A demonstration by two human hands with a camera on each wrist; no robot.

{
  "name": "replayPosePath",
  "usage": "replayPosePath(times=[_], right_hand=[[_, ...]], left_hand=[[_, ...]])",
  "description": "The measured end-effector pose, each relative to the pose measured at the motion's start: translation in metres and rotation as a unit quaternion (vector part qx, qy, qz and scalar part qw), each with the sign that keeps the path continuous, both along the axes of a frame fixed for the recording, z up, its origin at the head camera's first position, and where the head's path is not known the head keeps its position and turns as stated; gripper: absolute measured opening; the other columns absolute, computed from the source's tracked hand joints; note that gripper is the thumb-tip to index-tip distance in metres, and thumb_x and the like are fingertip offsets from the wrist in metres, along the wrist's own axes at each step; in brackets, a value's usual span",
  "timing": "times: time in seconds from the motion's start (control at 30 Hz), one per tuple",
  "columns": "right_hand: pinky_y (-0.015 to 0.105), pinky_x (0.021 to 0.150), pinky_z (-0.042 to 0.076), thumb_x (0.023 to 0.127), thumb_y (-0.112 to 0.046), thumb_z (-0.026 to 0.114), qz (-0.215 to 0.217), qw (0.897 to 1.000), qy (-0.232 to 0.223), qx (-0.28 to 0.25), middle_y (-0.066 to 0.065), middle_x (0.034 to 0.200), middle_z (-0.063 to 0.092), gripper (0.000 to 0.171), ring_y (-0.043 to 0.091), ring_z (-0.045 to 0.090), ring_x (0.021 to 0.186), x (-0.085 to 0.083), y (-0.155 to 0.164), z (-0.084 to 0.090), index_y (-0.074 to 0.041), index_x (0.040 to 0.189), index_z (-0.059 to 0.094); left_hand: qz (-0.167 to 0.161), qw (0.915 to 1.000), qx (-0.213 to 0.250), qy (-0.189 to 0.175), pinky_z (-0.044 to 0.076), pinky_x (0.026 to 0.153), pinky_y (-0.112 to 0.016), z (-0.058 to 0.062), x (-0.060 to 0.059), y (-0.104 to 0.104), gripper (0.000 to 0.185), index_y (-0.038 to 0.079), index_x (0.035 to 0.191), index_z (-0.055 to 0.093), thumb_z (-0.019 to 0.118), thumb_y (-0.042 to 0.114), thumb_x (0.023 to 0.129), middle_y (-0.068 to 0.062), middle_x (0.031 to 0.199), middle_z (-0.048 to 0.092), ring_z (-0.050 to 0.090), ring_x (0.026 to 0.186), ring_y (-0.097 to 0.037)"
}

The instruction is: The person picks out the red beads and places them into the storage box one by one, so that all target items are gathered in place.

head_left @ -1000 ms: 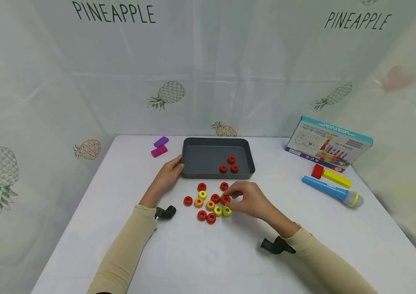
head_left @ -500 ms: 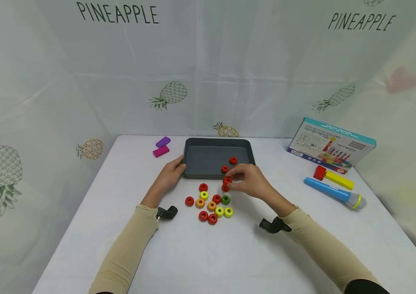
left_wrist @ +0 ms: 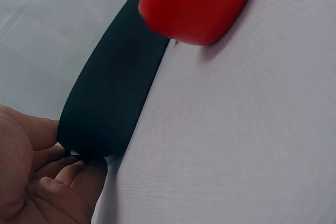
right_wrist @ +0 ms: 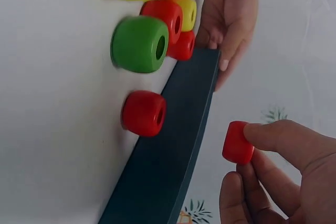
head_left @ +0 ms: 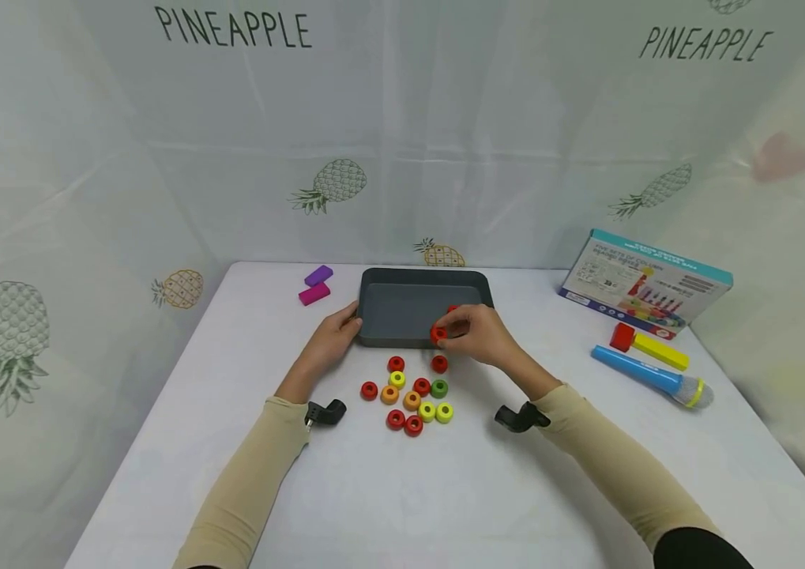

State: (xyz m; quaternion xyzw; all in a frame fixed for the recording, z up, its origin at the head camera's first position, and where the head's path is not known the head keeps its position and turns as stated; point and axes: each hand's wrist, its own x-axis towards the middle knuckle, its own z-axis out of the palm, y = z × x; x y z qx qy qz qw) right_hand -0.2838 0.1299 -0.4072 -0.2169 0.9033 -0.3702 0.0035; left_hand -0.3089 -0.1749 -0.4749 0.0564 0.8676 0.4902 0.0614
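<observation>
The left hand [head_left: 327, 341] grips the dark grey rectangular tray [head_left: 398, 304] at its near left corner. The right hand [head_left: 480, 336] pinches a holed red bead [head_left: 438, 335] above the tray's near part. Loading looks partly done: one red bead [head_left: 453, 309] shows inside the tray, though the right hand may hide others. Six red beads [head_left: 413, 425], three yellow beads [head_left: 444, 412], two orange beads [head_left: 389, 393] and one green bead [head_left: 438, 388] lie outside, before the tray.
</observation>
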Motion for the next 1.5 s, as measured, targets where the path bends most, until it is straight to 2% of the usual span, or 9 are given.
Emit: replayPosePath(times=[0.13,0.47,0.77,1.07,1.5], right_hand=[[0.033,0.078,0.062,0.081,-0.008,0.083,-0.001,1.0,0.008,0.002,0.009,0.1,0.074,0.024,0.019,0.071,0.088,-0.009,0.0,-0.002,-0.006,0.104,0.078],[0.036,0.08,0.061,0.082,-0.011,0.082,-0.025,0.999,-0.017,0.011,0.011,0.103,0.075,0.026,0.022,0.069,0.089,-0.029,-0.003,-0.004,-0.006,0.107,0.078],[0.03,0.073,0.06,0.084,-0.013,0.083,-0.037,0.999,-0.033,0.013,0.011,0.102,0.076,0.025,0.021,0.07,0.09,-0.049,-0.003,-0.009,-0.007,0.107,0.078],[0.037,0.081,0.06,0.084,-0.016,0.082,-0.057,0.996,-0.047,0.04,0.011,0.106,0.076,0.026,0.023,0.07,0.095,-0.062,-0.003,-0.009,-0.008,0.109,0.078],[0.042,0.086,0.059,0.086,-0.017,0.081,-0.071,0.994,-0.054,0.062,0.014,0.11,0.075,0.028,0.028,0.068,0.099,-0.078,-0.008,-0.013,-0.005,0.111,0.077]], left_hand=[[0.001,1.0,0.002,0.002,0.028,0.125,-0.048,0.0,0.001,0.0,0.056,0.021,0.161,0.03,0.044,0.035,0.109,-0.008,0.164,0.036,0.031,0.153,-0.028],[0.006,1.0,-0.007,-0.002,0.029,0.125,-0.048,0.001,0.001,-0.001,0.056,0.023,0.161,0.03,0.045,0.036,0.108,-0.006,0.164,0.036,0.031,0.153,-0.026],[0.014,0.9998,-0.011,-0.003,0.03,0.124,-0.049,0.003,0.002,-0.002,0.056,0.022,0.161,0.031,0.045,0.035,0.109,-0.007,0.163,0.037,0.032,0.153,-0.027],[-0.001,1.0,0.003,-0.001,0.029,0.125,-0.048,0.003,0.0,0.002,0.056,0.021,0.16,0.031,0.046,0.033,0.108,-0.007,0.163,0.038,0.032,0.153,-0.027],[0.006,0.9999,-0.006,0.007,0.03,0.124,-0.048,0.003,0.002,0.003,0.055,0.02,0.16,0.031,0.046,0.032,0.108,-0.007,0.163,0.039,0.033,0.152,-0.027]])
